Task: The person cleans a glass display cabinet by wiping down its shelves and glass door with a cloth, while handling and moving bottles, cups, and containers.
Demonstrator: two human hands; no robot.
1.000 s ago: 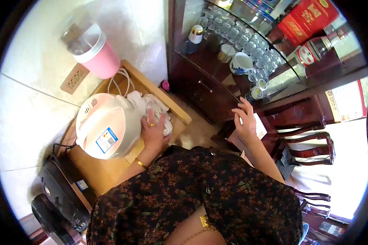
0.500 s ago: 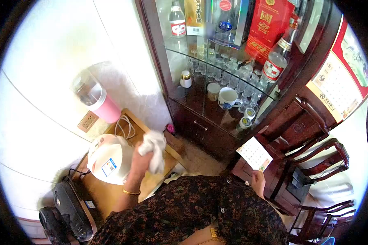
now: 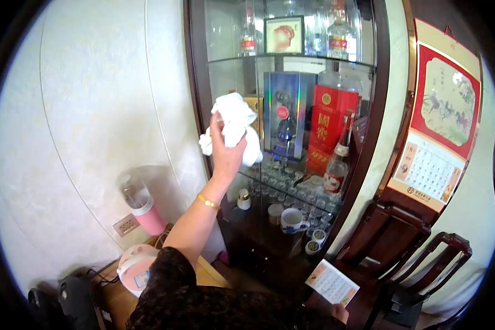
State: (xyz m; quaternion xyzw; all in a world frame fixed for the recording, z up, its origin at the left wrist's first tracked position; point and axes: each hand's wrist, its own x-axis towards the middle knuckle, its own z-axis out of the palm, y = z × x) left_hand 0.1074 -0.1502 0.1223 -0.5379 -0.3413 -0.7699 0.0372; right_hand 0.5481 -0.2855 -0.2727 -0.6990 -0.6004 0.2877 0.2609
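Observation:
My left hand [image 3: 226,151] is raised in front of the glass-fronted cabinet [image 3: 195,82], its fingers closed around a crumpled white cloth [image 3: 235,113]. The cloth is at the left part of the glass; whether it presses on the pane I cannot tell. Low at the right, my right hand [image 3: 340,312] shows only in part, closed at the lower corner of a printed calendar sheet [image 3: 331,281]. Inside the cabinet are a red box [image 3: 329,124], a blue box [image 3: 283,93], a clear bottle [image 3: 335,170] and a white mug [image 3: 292,221].
Below left, a wooden table [image 3: 212,272] bears a pink and white appliance [image 3: 132,269] and a pink container with a clear top [image 3: 148,217]. A wall calendar [image 3: 432,165] hangs at the right above dark wooden chairs [image 3: 393,236]. Dark cases [image 3: 80,300] stand bottom left.
My left hand has lifted the cloth from above the table up to the cabinet's glass. The view has tilted upward. My right hand stays at the calendar sheet.

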